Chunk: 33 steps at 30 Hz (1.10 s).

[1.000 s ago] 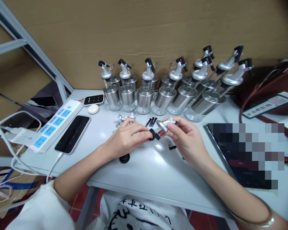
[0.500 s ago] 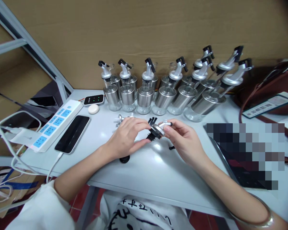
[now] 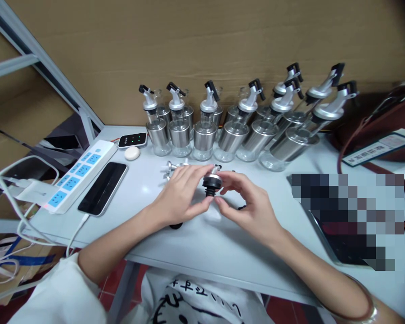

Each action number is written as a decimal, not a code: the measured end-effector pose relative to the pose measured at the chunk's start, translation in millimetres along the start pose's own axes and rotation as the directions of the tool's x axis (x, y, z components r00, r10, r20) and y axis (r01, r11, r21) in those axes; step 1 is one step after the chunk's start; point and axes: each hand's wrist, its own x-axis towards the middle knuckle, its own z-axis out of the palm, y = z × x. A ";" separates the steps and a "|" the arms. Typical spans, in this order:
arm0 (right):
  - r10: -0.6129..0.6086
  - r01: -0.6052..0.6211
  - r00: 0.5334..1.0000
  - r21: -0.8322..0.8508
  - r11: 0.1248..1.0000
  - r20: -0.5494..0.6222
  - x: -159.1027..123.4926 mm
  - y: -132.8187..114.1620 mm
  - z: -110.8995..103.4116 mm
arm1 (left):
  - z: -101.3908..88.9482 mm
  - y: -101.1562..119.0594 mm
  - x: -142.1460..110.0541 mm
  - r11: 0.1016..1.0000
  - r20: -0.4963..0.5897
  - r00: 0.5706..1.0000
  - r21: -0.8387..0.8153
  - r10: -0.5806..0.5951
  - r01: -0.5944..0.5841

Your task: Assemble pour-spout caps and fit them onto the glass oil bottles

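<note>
A bottle pourer (image 3: 212,182) with a silver top, a dark collar and a black ribbed stopper is held upright over the table, stopper down. My left hand (image 3: 180,193) pinches it from the left, fingers at the top and thumb low by the stopper. From the right, my right hand (image 3: 256,209) curls around it, its fingertips at the collar and its thumb beside the stopper. Silver pourer parts (image 3: 170,167) lie behind my left hand, partly hidden. A small black piece (image 3: 242,207) shows by my right hand, and a round black part (image 3: 176,226) under my left wrist.
Glass-and-steel bottles (image 3: 204,137) with pourers stand along the cardboard backing. On the left are a power strip (image 3: 79,177), a phone (image 3: 103,189), a small display device (image 3: 132,140) and a white round object (image 3: 132,153). A dark tablet-like object (image 3: 319,225), partly blurred, lies right, near a brown bag (image 3: 364,135).
The pourer has turned from tilted, spout to the right, to upright with its stopper down. My right hand has shifted from the spout to the collar and stopper.
</note>
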 end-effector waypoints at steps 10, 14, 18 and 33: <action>-0.139 0.140 0.990 -0.157 0.978 0.020 3.0 -3.5 -4.3 | 2.7 -0.4 -2.0 1.000 0.023 1.000 -0.022 0.002 -0.001; -0.157 0.158 0.987 -0.186 0.970 0.023 2.5 -3.7 -4.2 | 1.9 0.0 -2.1 1.000 0.022 1.000 -0.026 0.000 0.001; -0.152 0.156 0.988 -0.195 0.968 0.037 2.0 -3.5 -3.7 | 2.0 0.0 -2.2 1.000 0.011 1.000 -0.018 0.004 -0.004; -0.098 0.101 0.995 -0.112 0.989 0.031 -0.2 -3.5 -4.2 | 3.6 -1.5 -2.4 0.996 -0.045 0.996 0.029 0.081 -0.079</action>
